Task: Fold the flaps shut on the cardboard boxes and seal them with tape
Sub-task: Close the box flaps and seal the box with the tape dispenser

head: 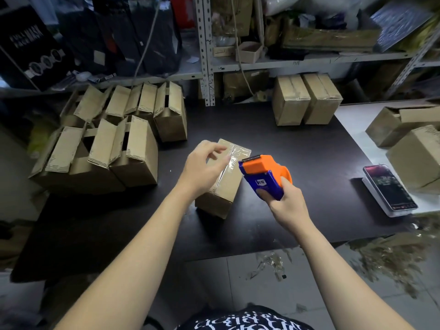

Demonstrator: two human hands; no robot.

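One closed cardboard box lies at the middle of the dark table, turned at a slant, with a strip of clear tape shining along its top seam and over its far end. The left hand is above the box's far left part with its fingers loosely curved and spread; it holds nothing, and whether the fingertips touch the tape cannot be told. The right hand is just beside the box on its right, wrapped around the handle of an orange and blue tape dispenser. The dispenser's front end meets the box's upper right edge, close to the left hand's fingertips.

Several boxes with flaps standing open crowd the table's left side. Two taped boxes stand side by side at the back edge, under the metal shelves. More boxes sit at the far right, and a lit phone rests near them on a white stand.
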